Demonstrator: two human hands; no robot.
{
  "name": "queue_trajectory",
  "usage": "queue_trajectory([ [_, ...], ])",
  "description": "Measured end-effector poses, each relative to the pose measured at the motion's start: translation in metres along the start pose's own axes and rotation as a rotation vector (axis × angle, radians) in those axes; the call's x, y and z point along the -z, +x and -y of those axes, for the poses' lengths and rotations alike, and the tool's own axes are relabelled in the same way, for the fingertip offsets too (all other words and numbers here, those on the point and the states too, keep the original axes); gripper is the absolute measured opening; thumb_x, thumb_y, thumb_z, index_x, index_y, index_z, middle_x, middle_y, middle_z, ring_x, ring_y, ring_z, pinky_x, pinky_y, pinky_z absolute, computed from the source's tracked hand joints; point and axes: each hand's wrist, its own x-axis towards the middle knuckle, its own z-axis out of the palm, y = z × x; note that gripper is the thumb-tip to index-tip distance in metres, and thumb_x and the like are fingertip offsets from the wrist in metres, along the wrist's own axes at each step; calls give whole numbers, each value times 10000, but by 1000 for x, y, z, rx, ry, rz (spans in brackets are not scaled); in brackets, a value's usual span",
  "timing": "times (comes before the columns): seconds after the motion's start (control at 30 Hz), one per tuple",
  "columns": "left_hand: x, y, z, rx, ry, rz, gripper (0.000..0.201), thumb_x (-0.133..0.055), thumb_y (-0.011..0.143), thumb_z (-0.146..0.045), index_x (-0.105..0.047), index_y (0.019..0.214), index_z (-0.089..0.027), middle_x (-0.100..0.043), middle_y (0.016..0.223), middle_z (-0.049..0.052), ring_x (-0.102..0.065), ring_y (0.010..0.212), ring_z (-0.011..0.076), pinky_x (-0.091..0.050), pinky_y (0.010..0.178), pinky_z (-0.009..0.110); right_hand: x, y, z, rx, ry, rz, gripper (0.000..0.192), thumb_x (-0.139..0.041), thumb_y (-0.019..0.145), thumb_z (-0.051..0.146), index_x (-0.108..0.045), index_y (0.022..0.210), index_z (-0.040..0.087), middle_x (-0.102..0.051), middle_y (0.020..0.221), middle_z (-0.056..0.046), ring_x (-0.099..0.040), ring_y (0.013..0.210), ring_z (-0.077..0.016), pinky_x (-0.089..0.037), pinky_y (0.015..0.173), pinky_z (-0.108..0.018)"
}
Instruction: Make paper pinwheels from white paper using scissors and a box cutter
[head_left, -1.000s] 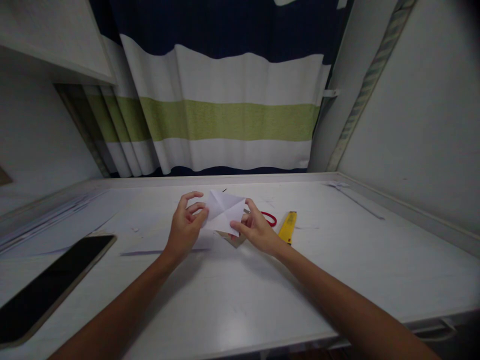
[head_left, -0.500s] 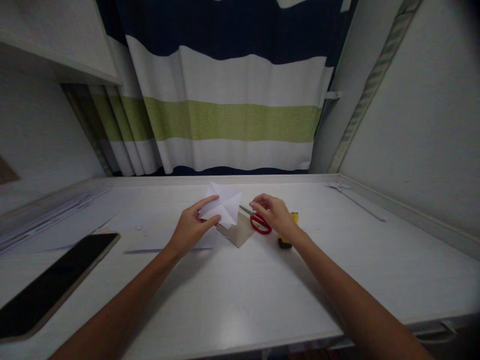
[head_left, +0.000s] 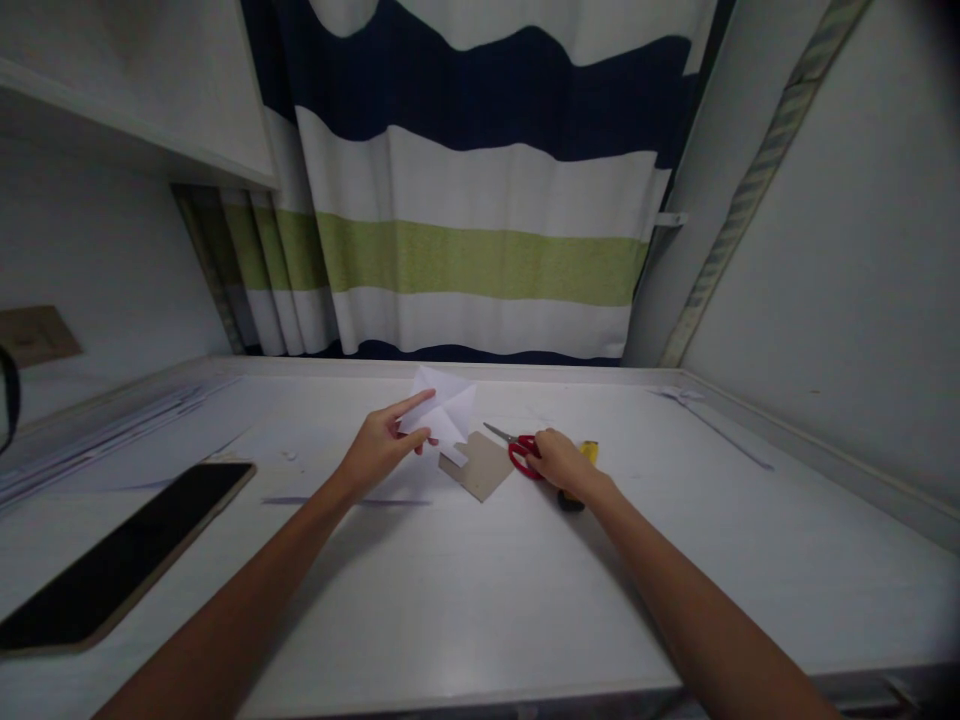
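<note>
My left hand (head_left: 386, 440) is closed on a folded white paper (head_left: 448, 405), pinching it between thumb and fingers above the table. Crease lines cross the paper's face. To its right lies a pair of scissors (head_left: 523, 453) with red handles, its blades pointing to the far left. The fingers of my right hand (head_left: 561, 462) are closed on the scissors' handles, partly covering them. A beige square card (head_left: 487, 468) rests on the table between both hands. Partly behind my right hand is a yellow and black object (head_left: 589, 453), its kind not clear.
A large phone or tablet (head_left: 127, 550) with a black screen lies at the left. White paper sheets (head_left: 180, 430) are spread at the back left. A thin strip (head_left: 724, 440) lies at the right. A striped curtain (head_left: 480, 265) hangs behind the white table (head_left: 480, 620).
My right hand has come down from above the scissors and closed on their red handles. My left hand still holds the folded paper. The view has tilted up slightly.
</note>
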Motion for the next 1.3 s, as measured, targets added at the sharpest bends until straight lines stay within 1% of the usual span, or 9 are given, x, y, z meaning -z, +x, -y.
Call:
queue_trajectory([
  [0.17,7,1,-1,-21,46,-102,511,-541,660,-180,-464,1160,-108,-632,615,18,-555,509,113,-461,470,220,9,2,4,-42,140,-58,241,-339,820,220,-484,943,71,-570,884,-165,-531,756,-196,-372,627,-292],
  [0.27,10,1,-3,-33,71,-169,505,-540,662,-188,-469,1154,-96,-638,636,26,-573,523,125,-469,476,229,18,-3,18,60,533,-47,255,-412,791,271,-441,979,100,-536,907,-102,-505,749,-142,-388,625,-251],
  [0.4,12,2,-5,-21,98,-206,514,-543,653,-187,-472,1154,-95,-630,586,18,-562,493,119,-461,464,218,21,-19,40,235,862,164,355,-509,720,354,-400,966,122,-471,813,-34,-434,662,-105,-389,587,-250],
  [0.57,16,5,-2,-30,125,-207,544,-559,641,-207,-464,1163,-93,-622,555,17,-517,457,99,-443,471,213,16,-31,51,358,935,388,446,-613,635,334,-368,961,154,-394,733,17,-351,593,-74,-329,504,-216],
  [0.67,20,6,-1,-42,120,-196,559,-566,638,-219,-455,1171,-93,-618,568,19,-492,457,92,-435,485,219,16,-33,51,402,1045,547,371,-587,663,380,-402,895,159,-347,658,40,-319,566,-64,-290,493,-208],
  [0.77,21,5,-4,-43,98,-176,560,-571,634,-228,-461,1164,-84,-617,576,23,-482,465,93,-432,498,227,19,-35,51,395,1123,699,411,-518,692,484,-413,907,150,-344,620,44,-322,535,-61,-274,481,-213],
  [0.93,18,2,-9,-9,59,-119,553,-562,640,-224,-460,1163,-76,-607,555,16,-475,479,90,-425,510,220,23,-37,54,298,1279,782,595,-549,599,574,-413,956,118,-399,686,16,-362,542,-61,-277,487,-222],
  [1.13,14,1,-8,20,50,-46,552,-550,650,-193,-440,1180,-83,-602,568,7,-470,493,86,-410,500,204,14,-33,50,312,1459,894,591,-577,583,555,-438,949,112,-439,742,-14,-413,604,-73,-313,532,-220],
  [1.3,12,1,-7,25,44,-31,549,-546,650,-183,-441,1179,-81,-599,568,9,-474,493,92,-416,512,222,9,-31,46,329,1494,938,592,-553,602,555,-456,985,115,-452,771,-31,-433,625,-75,-339,542,-212],
])
